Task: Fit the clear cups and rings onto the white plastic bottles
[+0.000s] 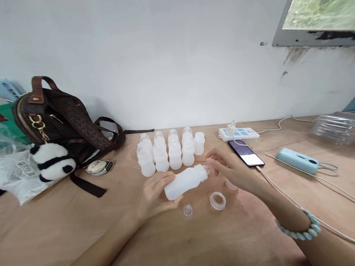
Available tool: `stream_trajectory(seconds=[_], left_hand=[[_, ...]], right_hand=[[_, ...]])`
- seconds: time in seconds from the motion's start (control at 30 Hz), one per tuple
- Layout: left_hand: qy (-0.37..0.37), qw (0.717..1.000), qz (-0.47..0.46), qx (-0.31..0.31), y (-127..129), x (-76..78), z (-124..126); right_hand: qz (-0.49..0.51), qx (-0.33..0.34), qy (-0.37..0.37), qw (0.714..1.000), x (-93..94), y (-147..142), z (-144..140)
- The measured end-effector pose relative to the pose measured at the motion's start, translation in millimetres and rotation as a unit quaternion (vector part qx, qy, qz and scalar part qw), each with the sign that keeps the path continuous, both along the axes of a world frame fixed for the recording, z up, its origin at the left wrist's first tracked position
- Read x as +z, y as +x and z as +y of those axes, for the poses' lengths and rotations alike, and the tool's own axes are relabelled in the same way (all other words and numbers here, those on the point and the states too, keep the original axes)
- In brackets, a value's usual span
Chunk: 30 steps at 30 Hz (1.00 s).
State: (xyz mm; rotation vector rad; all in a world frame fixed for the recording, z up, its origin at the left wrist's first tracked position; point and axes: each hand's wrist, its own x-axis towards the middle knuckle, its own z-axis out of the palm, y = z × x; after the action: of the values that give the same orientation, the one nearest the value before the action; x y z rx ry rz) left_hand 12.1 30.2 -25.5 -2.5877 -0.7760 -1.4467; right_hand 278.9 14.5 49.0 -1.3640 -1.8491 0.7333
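Wooden table (pixel 51 241): left hand (pixel 153 196) grips light, probably slippery plastic bottle (pixel 184 182) mid-body, right hand (pixel 232 171) fingers apparently pinching its neck; loose ring (pixel 217 200) nearby

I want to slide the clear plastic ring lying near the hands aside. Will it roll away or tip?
The clear plastic ring lies flat on the wooden table, so it would probably slide, not roll. It looks thin and hollow, so likely very light, and a push could send it skidding. Set on edge, its round shape might let it roll toward the small clear teat.
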Motion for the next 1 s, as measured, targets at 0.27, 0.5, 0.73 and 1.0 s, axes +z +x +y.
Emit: stream_trajectory(seconds=[0.27, 0.5, 0.73, 1.0], left_hand=[[-0.064, 0.997, -0.017, 0.032, 12.5, -3.3, -1.9], [-0.139, 0.989, -0.027, 0.045, 12.5, -1.3, -2.2], [-0.285, 0.945, -0.156, 0.027, 12.8, -0.5, 3.2], [-0.286, 0.939, -0.189, 0.000, 12.8, -5.5, 1.8]], right_hand=[[-0.419, -0.109, -0.066, 0.899, 8.9, 50.3, 9.5], [-0.429, -0.087, -0.066, 0.897, 10.9, 50.7, 6.2], [-0.113, -0.107, 0.049, 0.987, 20.5, 58.5, 13.8], [0.137, 0.089, -0.052, 0.985, -13.8, 4.0, 12.7]])
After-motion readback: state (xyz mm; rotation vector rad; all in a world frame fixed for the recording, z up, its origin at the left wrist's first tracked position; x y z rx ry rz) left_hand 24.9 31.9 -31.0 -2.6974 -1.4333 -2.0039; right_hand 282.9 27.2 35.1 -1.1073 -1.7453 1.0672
